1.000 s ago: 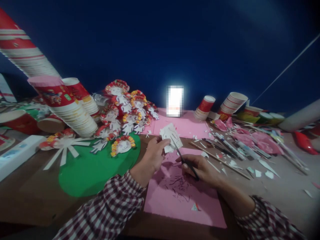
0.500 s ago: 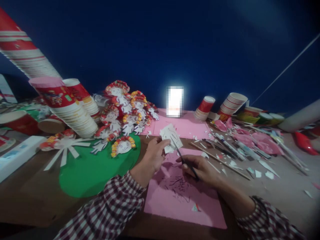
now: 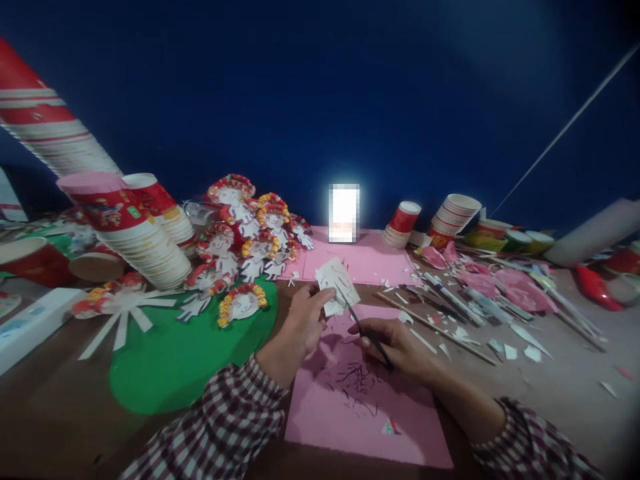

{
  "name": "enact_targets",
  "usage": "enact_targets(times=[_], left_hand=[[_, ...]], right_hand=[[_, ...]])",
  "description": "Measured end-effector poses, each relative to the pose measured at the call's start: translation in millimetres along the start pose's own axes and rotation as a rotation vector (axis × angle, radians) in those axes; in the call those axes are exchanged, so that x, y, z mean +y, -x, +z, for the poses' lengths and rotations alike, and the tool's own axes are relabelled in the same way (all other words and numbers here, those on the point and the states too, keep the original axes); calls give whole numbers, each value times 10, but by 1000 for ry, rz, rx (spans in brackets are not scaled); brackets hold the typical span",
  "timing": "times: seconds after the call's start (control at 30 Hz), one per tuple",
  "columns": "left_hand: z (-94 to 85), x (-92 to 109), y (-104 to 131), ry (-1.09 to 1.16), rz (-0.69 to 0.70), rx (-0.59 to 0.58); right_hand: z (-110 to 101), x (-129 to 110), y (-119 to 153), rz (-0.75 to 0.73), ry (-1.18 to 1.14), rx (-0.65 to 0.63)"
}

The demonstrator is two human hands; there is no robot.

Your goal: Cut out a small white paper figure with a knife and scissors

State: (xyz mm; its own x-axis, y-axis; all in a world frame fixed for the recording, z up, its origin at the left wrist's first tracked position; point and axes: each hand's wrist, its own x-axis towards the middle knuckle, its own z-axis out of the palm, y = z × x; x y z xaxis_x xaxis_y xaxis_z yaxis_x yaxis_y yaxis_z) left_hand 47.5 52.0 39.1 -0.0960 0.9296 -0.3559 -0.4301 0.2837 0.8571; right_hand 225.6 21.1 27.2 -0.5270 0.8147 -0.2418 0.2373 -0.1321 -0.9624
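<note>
Pinching a white paper piece (image 3: pixel 333 279) between thumb and fingers, the left hand (image 3: pixel 303 323), in the head view, holds it raised at the far edge of the near pink sheet (image 3: pixel 350 440), while the right hand (image 3: pixel 403 348) curls round the handles of the dark scissors (image 3: pixel 354 313) above that sheet's far half. The blades point at the paper; whether they are parted is too blurred to tell. The left grip seems to keep to one side of the paper so the other stays free for the blades. Both hands perhaps meet over the near pink sheet so that clippings drop there: thin dark slivers (image 3: pixel 358 380), or maybe marks, show at its middle. Left of that sheet, paper figures (image 3: pixel 257 250) cluster on and behind a green sheet (image 3: pixel 170 380), probably grouped away from the scraps. Right of it, a wooden stick (image 3: pixel 445 328), pens (image 3: pixel 455 298) and pale scraps (image 3: pixel 533 353) lie strewn on the worktop (image 3: pixel 555 420). Compared with half a second ago, the scene sits slightly lower and further left, suggesting a small turn of the head; both grips look unchanged, the scissors staying at the paper beside the left thumb.
</note>
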Motion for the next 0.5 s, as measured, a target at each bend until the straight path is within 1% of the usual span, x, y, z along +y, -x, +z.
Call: enact_targets(times=[0.13, 0.5], left_hand=[[-10, -6, -15, 58, -27, 6], [0, -18, 6, 55, -33, -29]], right_hand=[[-3, -3, 0, -17, 11, -4], [2, 7, -28, -33, -11, 1]])
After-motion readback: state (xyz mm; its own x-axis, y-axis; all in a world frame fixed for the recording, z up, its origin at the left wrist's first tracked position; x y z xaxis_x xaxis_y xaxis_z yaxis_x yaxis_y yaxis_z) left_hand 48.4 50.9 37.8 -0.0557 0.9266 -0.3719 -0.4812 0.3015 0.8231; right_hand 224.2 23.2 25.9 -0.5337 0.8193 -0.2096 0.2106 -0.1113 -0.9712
